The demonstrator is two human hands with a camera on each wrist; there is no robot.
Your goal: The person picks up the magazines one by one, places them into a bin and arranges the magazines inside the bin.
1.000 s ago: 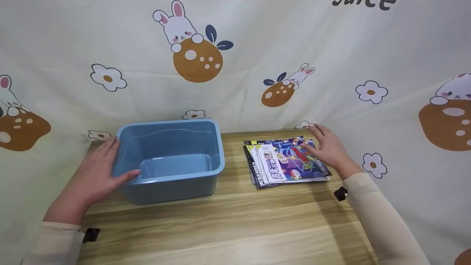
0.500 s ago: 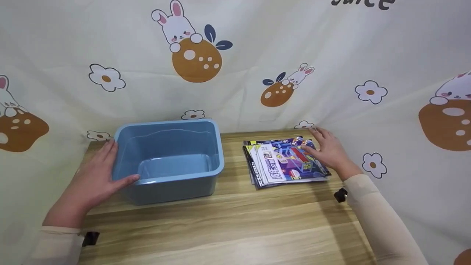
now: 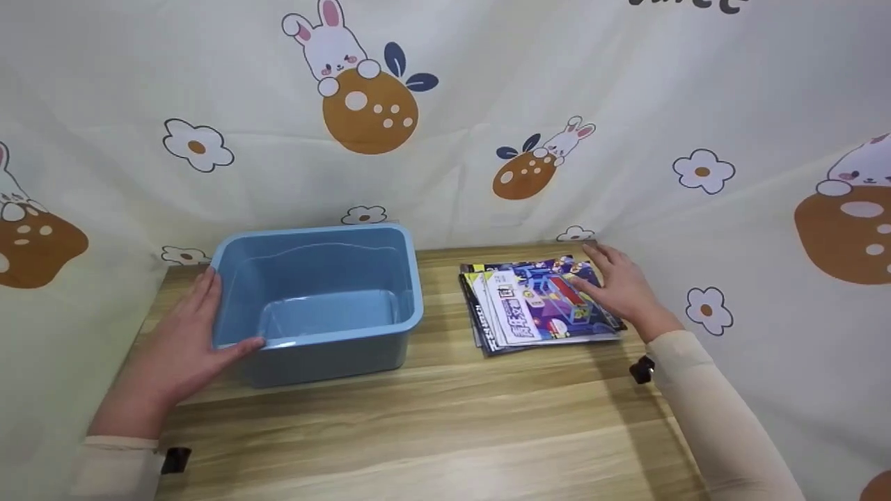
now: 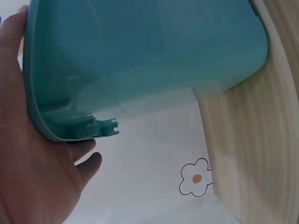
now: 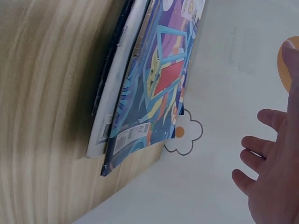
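Left hand point(image 3: 182, 346) lies flat-fingered against the bin point(image 3: 317, 299) at its 9 o'clock wall, thumb on the rim, not clamped. Right hand point(image 3: 621, 287) rests open on the magazines point(image 3: 536, 306) at 3 o'clock of the bin. Bin: probably light, stiff, slick; take by rim. Magazines: floppy, glossy, likely to slide; pinch the edge.

The left hand point(image 3: 182, 339) has slid a little to the left along the side of the blue tub point(image 3: 317, 300), and the tub has shifted slightly left with it on the table point(image 3: 445, 417); the right hand point(image 3: 623, 289) has eased a touch lower over the stack of magazines point(image 3: 536, 306)
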